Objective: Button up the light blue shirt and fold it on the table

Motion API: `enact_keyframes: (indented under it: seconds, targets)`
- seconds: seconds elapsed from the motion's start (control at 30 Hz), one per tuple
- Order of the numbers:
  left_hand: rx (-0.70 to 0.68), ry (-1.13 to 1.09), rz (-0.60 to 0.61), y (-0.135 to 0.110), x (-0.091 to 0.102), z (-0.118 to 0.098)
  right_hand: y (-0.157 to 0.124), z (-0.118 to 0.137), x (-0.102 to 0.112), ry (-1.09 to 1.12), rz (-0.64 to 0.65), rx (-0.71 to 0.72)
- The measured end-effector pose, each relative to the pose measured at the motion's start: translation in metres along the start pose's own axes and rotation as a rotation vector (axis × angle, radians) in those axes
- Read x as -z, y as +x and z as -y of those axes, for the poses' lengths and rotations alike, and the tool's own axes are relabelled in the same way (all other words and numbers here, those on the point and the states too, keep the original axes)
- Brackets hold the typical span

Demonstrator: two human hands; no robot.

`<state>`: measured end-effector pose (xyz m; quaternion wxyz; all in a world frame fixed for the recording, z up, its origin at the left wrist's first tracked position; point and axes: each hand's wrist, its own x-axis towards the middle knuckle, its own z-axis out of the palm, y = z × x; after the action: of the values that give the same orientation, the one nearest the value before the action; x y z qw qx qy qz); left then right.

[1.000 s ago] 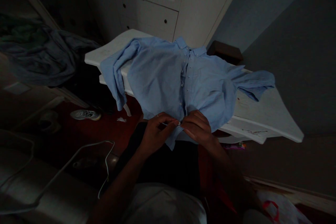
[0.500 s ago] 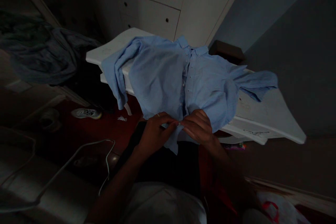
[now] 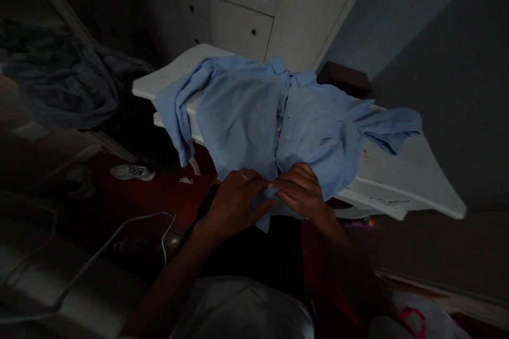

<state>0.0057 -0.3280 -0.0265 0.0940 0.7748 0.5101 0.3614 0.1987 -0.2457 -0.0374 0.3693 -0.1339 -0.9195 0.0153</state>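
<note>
A light blue button-up shirt [image 3: 242, 111] lies face up across a white table [image 3: 413, 175], collar at the far side, its front parted along the button placket. The near hem hangs over the table's front edge toward me. My left hand [image 3: 240, 198], with a ring on one finger, has its fingertips at the lower placket; its thumb is lowered away from them. Meeting it there, my right hand [image 3: 302, 190] pinches the shirt's edge near a small pale button [image 3: 271, 185]. The fingers hide most of that spot.
Behind the table stands a white cabinet [image 3: 234, 16] with drawers. Dark clothes [image 3: 75, 85] are heaped at left. A shoe [image 3: 133, 171] rests on the red floor, and a white cable [image 3: 119, 230] loops at lower left. A plastic bag [image 3: 431, 318] is at lower right.
My left thumb has dropped away from the fingertips at the placket, and the left hand has turned slightly. My right hand stays nearly in place on the shirt.
</note>
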Motion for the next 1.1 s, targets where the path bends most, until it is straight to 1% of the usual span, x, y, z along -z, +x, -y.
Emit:
enact_keyframes:
  seconds: [0.1, 0.2, 0.3, 0.4, 0.47, 0.6, 0.8, 1.0, 1.1]
  targets:
    - [-0.012, 0.116, -0.013, -0.001, -0.003, 0.002, 0.003, 0.000, 0.001, 0.016, 0.041, -0.024]
    - [-0.007, 0.159, -0.056, 0.001, -0.007, 0.003, 0.009, -0.001, 0.004, 0.061, 0.116, -0.073]
    - [-0.007, 0.086, -0.085, 0.003, -0.010, 0.005, 0.018, -0.002, 0.009, 0.126, 0.186, -0.109]
    - [0.021, -0.023, -0.139, 0.004, -0.012, 0.007, 0.026, -0.003, 0.014, 0.158, 0.226, -0.139]
    - [0.033, -0.075, -0.154, 0.004, -0.012, 0.008, 0.029, -0.005, 0.015, 0.173, 0.245, -0.155]
    - [0.025, -0.152, -0.104, 0.002, -0.011, 0.011, 0.028, -0.010, 0.014, 0.208, 0.254, -0.163]
    - [0.049, -0.344, -0.011, 0.001, -0.005, 0.018, 0.029, -0.009, 0.013, 0.244, 0.270, -0.192]
    - [0.053, -0.288, 0.011, 0.003, -0.007, 0.020, 0.033, -0.011, 0.013, 0.229, 0.294, -0.174]
    - [0.069, -0.271, -0.005, 0.002, -0.011, 0.017, 0.032, -0.013, 0.015, 0.231, 0.345, -0.180]
